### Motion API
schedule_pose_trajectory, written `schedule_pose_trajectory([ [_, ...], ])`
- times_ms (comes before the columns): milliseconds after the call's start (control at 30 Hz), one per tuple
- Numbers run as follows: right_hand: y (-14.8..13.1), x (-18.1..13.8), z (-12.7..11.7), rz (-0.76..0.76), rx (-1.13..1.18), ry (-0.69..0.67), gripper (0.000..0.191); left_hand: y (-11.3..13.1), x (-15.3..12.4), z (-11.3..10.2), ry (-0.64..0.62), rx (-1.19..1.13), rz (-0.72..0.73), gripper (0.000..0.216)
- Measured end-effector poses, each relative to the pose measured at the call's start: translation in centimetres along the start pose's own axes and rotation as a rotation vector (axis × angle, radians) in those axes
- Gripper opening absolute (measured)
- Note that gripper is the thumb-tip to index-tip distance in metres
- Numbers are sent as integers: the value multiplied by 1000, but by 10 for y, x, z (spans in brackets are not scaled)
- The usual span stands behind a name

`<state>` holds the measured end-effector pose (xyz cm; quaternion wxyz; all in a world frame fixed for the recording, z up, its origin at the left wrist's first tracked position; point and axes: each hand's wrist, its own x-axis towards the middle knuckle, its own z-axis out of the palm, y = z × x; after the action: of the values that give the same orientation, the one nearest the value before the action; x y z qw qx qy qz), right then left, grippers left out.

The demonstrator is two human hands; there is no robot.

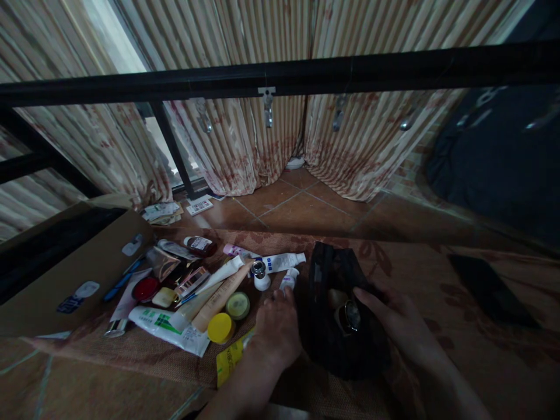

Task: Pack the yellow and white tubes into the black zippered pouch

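Note:
My left hand is closed, its fingertips on the lower end of a small white tube with a white cap. My right hand grips the right side of a black mesh bag, thumb on the upper edge and the other fingers partly hidden. Inside the bag lies a round item with a shiny silver top. To the left of the bag are a white bottle with a silver top, a larger white tube, a yellow-lidded jar and a green-lidded jar.
Several more tubes and cosmetics, including a green-and-white tube, lie on the brown cloth. A cardboard box stands left; a dark flat object lies right. A black metal bar with clips crosses before the curtains.

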<state>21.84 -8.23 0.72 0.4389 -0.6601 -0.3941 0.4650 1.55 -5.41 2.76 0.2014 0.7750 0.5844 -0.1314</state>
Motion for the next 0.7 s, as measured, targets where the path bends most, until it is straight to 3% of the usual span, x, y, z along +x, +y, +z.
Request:
schedule_pose_trajectory([
  [433,4,0,-1,8,38,-14,53,-14,11,-7,106,-32,-4,73],
  [700,-3,-1,1,-26,-10,15,44,-16,15,-9,188,-74,-53,48],
])
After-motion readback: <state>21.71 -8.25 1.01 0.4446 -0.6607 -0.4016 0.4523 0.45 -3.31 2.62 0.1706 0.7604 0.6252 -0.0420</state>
